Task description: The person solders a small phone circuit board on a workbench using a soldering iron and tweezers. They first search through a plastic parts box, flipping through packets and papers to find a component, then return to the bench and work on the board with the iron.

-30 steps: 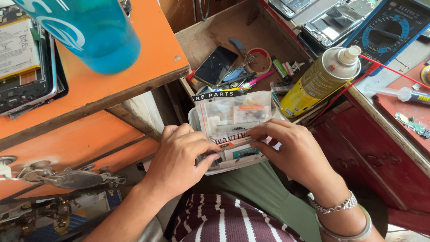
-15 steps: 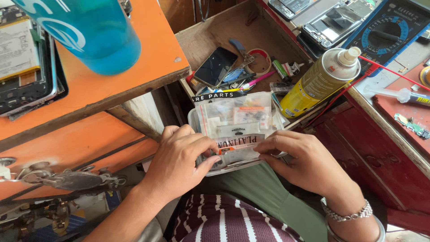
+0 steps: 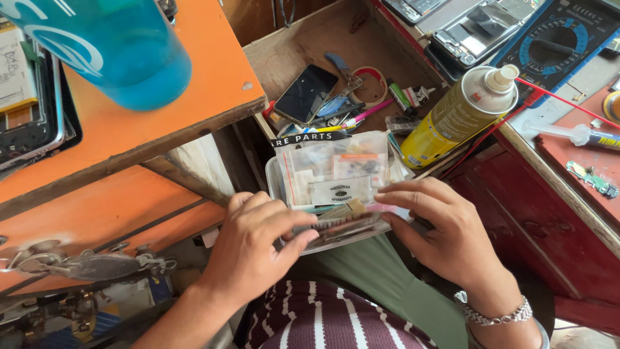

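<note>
Gripped from both sides is a stack of small clear plastic packets (image 3: 336, 194) standing in a clear plastic box (image 3: 276, 178) held over the lap. Left hand (image 3: 255, 249) is closed on the near left edge, thumb pressed across the front packets. Right hand (image 3: 445, 229) has its fingertips (image 3: 387, 192) pinched on the packets' tops. Just beyond, a yellow spray can (image 3: 462, 113) is seen leaning on an open wooden drawer (image 3: 290, 55).

a clear rectangular plastic box (image 3: 276, 178) crammed with small transparent packets (image 3: 336, 174) (standing on edge, white paper labels showing) rests tilted on the lap, front packets fanned forward, its far end against the open wooden drawer.
</note>
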